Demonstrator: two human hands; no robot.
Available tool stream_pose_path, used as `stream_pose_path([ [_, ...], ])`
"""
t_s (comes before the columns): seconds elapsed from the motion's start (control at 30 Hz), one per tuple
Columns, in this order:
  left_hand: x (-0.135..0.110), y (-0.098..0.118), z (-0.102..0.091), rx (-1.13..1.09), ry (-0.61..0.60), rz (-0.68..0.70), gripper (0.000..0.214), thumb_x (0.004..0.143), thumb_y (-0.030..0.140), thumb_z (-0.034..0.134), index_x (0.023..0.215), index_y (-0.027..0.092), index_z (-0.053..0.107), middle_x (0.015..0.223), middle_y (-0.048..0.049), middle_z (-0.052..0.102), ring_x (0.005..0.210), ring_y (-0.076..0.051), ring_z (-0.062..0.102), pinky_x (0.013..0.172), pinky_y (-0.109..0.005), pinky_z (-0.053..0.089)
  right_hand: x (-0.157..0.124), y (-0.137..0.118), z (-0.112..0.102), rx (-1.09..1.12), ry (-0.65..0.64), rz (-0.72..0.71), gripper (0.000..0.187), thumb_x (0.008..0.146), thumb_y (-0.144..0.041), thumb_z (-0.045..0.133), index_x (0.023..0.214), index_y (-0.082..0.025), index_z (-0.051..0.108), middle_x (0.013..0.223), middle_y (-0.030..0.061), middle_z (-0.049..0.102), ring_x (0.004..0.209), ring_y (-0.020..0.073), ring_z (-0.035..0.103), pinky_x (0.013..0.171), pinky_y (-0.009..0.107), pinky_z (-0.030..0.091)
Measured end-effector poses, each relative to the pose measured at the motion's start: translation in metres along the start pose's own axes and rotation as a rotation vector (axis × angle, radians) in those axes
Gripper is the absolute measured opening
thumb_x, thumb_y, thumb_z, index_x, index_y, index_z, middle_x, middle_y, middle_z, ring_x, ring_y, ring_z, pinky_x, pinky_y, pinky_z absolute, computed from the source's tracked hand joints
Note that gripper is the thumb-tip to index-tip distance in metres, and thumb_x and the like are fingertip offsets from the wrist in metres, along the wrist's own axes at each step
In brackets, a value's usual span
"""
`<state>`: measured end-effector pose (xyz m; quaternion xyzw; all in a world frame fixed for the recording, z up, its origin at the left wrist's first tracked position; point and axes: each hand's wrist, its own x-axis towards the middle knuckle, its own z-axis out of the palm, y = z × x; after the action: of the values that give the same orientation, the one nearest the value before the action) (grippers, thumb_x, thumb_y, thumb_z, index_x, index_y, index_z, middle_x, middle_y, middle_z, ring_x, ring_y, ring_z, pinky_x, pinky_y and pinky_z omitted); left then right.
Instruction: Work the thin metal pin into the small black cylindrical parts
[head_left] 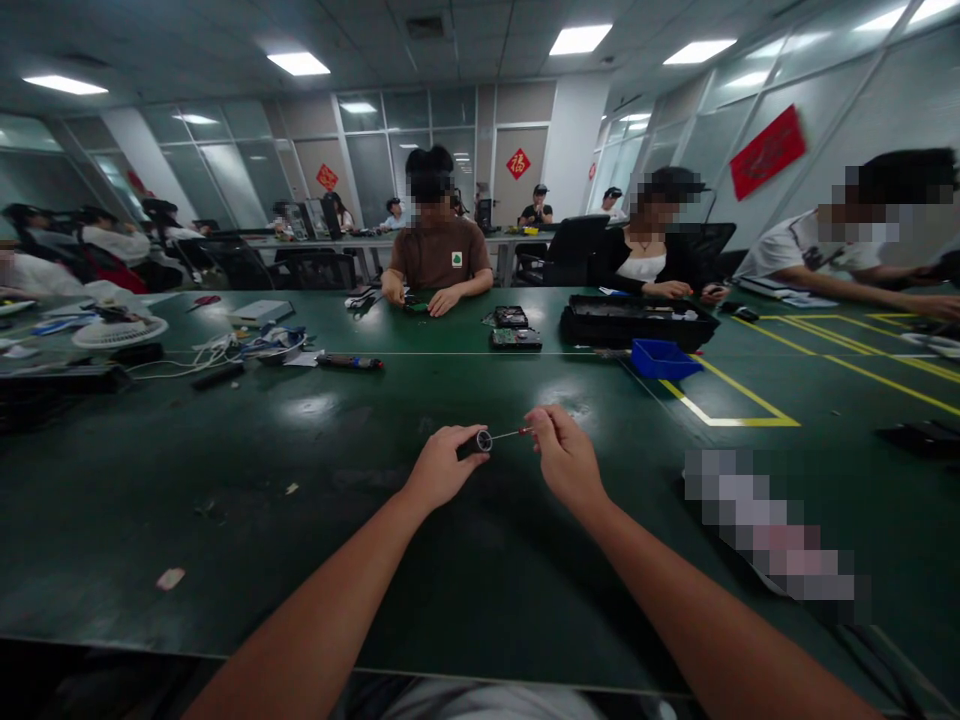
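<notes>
Over the green table, my left hand is closed around a small black cylindrical part, whose silvery round end faces to the right and toward me. What exactly the part is, I cannot make out. My right hand pinches a thin screwdriver with a reddish section near the fingers. Its metal shaft points left, and the tip reaches the rim of the round end; whether it touches inside is too small to tell. Fingers hide most of the screwdriver's handle and the body of the black part.
A pixelated elongated object lies right of my right arm. Farther off are a blue bin, a black tray, opened drives, a dark tool and a white fan grille. People sit across the table.
</notes>
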<state>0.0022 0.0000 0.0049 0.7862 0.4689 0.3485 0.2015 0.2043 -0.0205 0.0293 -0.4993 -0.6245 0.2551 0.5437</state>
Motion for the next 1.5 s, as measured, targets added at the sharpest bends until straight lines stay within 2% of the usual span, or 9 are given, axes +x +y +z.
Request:
stream_pose_path([
  [0.13, 0.0, 0.001, -0.001, -0.003, 0.026, -0.016, 0.041, 0.084, 0.022, 0.071, 0.124, 0.025, 0.065, 0.111, -0.0042, 0.071, 0.104, -0.023, 0.062, 0.095, -0.039, 0.046, -0.002, -0.001, 0.003, 0.116, 0.044, 0.008, 0.023, 0.095, -0.041, 0.05, 0.106, -0.023, 0.059, 0.085, 0.0031, 0.066, 0.077, 0.0197, 0.062, 0.071, 0.034, 0.048],
  [0.33, 0.0, 0.003, -0.002, -0.02, 0.001, 0.006, 0.04, 0.083, 0.021, 0.072, 0.122, 0.025, 0.066, 0.109, -0.0039, 0.071, 0.102, -0.023, 0.062, 0.093, -0.038, 0.046, 0.002, 0.002, 0.007, 0.266, 0.087, 0.071, 0.026, 0.091, -0.046, 0.055, 0.095, -0.022, 0.064, 0.077, 0.0021, 0.064, 0.07, 0.0179, 0.06, 0.069, 0.033, 0.049],
  [0.4, -0.001, 0.004, -0.002, -0.033, -0.019, 0.024, 0.04, 0.083, 0.02, 0.072, 0.122, 0.025, 0.066, 0.108, -0.0037, 0.071, 0.102, -0.023, 0.062, 0.093, -0.038, 0.046, 0.005, 0.004, 0.008, 0.354, 0.118, 0.14, 0.028, 0.089, -0.049, 0.058, 0.09, -0.022, 0.064, 0.074, 0.0011, 0.063, 0.067, 0.0169, 0.058, 0.067, 0.033, 0.049],
  [0.53, -0.001, 0.005, -0.003, -0.037, -0.038, 0.05, 0.04, 0.082, 0.021, 0.073, 0.122, 0.025, 0.067, 0.11, -0.0038, 0.071, 0.103, -0.023, 0.061, 0.094, -0.038, 0.046, 0.009, 0.012, 0.009, 0.615, 0.119, 0.38, 0.031, 0.079, -0.052, 0.067, 0.08, -0.021, 0.063, 0.066, -0.0009, 0.058, 0.057, 0.0147, 0.054, 0.065, 0.034, 0.052],
  [0.6, -0.001, 0.005, -0.003, -0.023, -0.033, 0.045, 0.04, 0.083, 0.022, 0.073, 0.122, 0.025, 0.066, 0.11, -0.0037, 0.071, 0.102, -0.023, 0.061, 0.094, -0.039, 0.046, 0.011, 0.016, 0.009, 0.66, 0.12, 0.413, 0.031, 0.078, -0.052, 0.068, 0.08, -0.021, 0.062, 0.065, -0.0015, 0.057, 0.056, 0.0141, 0.053, 0.065, 0.034, 0.053],
  [0.73, -0.001, 0.006, -0.003, -0.016, -0.022, 0.036, 0.04, 0.084, 0.024, 0.072, 0.123, 0.026, 0.066, 0.11, -0.0036, 0.071, 0.103, -0.023, 0.061, 0.093, -0.039, 0.046, 0.011, 0.018, 0.007, 0.496, 0.173, 0.285, 0.029, 0.084, -0.051, 0.06, 0.087, -0.022, 0.06, 0.074, 0.0014, 0.061, 0.062, 0.0154, 0.057, 0.067, 0.034, 0.054],
  [0.9, -0.002, 0.006, -0.003, -0.011, -0.032, 0.026, 0.041, 0.084, 0.026, 0.072, 0.124, 0.026, 0.065, 0.11, -0.0044, 0.071, 0.102, -0.024, 0.061, 0.093, -0.04, 0.046, 0.008, 0.009, 0.005, 0.296, 0.123, 0.149, 0.027, 0.091, -0.048, 0.052, 0.089, -0.022, 0.059, 0.076, 0.0034, 0.063, 0.066, 0.0178, 0.06, 0.065, 0.033, 0.052],
  [1.13, -0.001, 0.006, -0.002, -0.004, -0.002, 0.048, 0.041, 0.083, 0.024, 0.073, 0.123, 0.025, 0.066, 0.109, -0.0039, 0.071, 0.102, -0.023, 0.061, 0.094, -0.038, 0.046, 0.002, -0.005, 0.002, 0.215, 0.121, 0.049, 0.025, 0.094, -0.045, 0.05, 0.09, -0.022, 0.059, 0.074, 0.0026, 0.062, 0.068, 0.0179, 0.06, 0.065, 0.033, 0.05],
  [1.5, 0.001, 0.005, -0.003, 0.003, 0.068, 0.016, 0.038, 0.081, 0.017, 0.074, 0.117, 0.026, 0.069, 0.114, -0.0042, 0.072, 0.106, -0.023, 0.062, 0.097, -0.041, 0.046, -0.006, -0.006, 0.001, 0.008, -0.077, -0.083, 0.019, 0.093, -0.041, 0.056, 0.095, -0.022, 0.06, 0.079, 0.0034, 0.068, 0.07, 0.0195, 0.064, 0.065, 0.032, 0.049],
])
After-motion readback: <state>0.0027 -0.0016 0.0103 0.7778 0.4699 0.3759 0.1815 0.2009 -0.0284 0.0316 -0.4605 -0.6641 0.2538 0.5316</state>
